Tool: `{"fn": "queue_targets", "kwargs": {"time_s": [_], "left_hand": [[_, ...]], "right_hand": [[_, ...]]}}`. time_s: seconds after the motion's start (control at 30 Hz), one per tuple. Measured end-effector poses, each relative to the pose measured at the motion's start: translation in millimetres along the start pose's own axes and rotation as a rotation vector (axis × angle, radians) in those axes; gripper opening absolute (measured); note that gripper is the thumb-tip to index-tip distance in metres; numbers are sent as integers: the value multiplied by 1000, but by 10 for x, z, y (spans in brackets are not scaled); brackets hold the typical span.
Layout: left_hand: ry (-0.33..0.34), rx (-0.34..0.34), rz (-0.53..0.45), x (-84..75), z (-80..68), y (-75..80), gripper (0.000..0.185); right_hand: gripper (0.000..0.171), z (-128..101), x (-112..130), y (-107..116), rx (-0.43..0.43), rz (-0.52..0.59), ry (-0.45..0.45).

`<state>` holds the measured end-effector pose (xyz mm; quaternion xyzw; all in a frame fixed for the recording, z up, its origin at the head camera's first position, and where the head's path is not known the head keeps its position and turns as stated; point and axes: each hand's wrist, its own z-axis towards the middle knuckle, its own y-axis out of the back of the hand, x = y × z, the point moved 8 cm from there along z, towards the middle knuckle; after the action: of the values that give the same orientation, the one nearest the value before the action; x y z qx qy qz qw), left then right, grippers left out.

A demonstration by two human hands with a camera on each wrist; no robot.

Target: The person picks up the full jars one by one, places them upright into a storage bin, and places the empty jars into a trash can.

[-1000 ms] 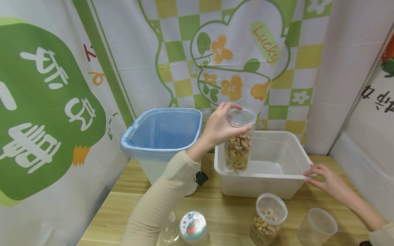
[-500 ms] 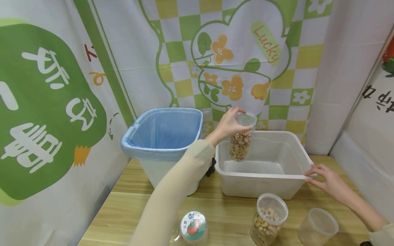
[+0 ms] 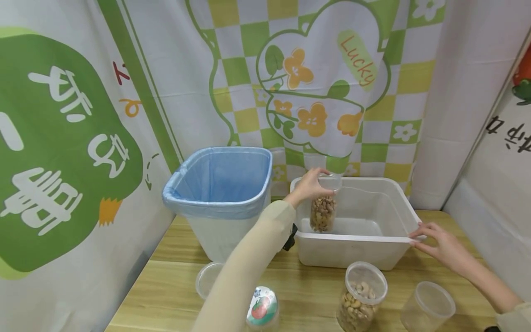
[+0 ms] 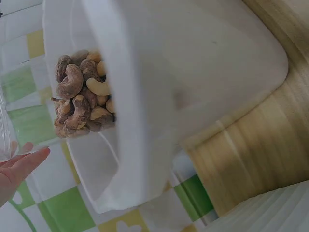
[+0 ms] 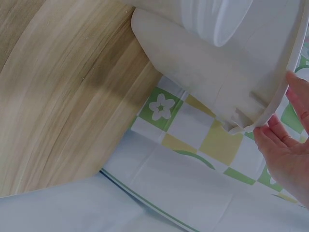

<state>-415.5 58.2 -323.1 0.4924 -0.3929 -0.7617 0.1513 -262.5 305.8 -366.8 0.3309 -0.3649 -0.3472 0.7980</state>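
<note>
One clear, cylindrical jar [image 3: 323, 213] is gripped by the left hand [image 3: 311, 186]; the right hand [image 3: 441, 243] pinches a rectangular tub [image 3: 352, 252]

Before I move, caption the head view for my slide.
The left hand holds a clear jar of cashews partly inside a white tub; the right hand pinches its rim.
</note>
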Motion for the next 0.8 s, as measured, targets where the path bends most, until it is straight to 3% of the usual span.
{"fn": "queue_targets", "kwargs": {"time_s": [0.23, 0.37, 0.47, 0.6, 0.67, 0.73, 0.8], "left_hand": [[46, 54, -11, 108, -31, -168, 57], [50, 58, 39, 226, 46, -267, 60], [-36, 18, 71, 603, 308, -506, 63], [-35, 67, 74, 1078, 559, -805, 70], [2, 113, 77, 1092, 503, -821, 72], [43, 155, 77, 995, 369, -756, 72], [62, 171, 83, 790, 187, -617, 70]], "right_hand": [[16, -1, 0, -14, 15, -5, -13], [17, -2, -11, -14, 8, 3, -9], [18, 1, -13, -15, 0, 3, -4], [18, -1, -12, -22, -2, 4, -4], [18, -3, -12, -22, -4, 8, -5], [17, -6, -17, -19, -4, 15, -10], [18, -8, -18, -12, -11, 19, -9]]}}
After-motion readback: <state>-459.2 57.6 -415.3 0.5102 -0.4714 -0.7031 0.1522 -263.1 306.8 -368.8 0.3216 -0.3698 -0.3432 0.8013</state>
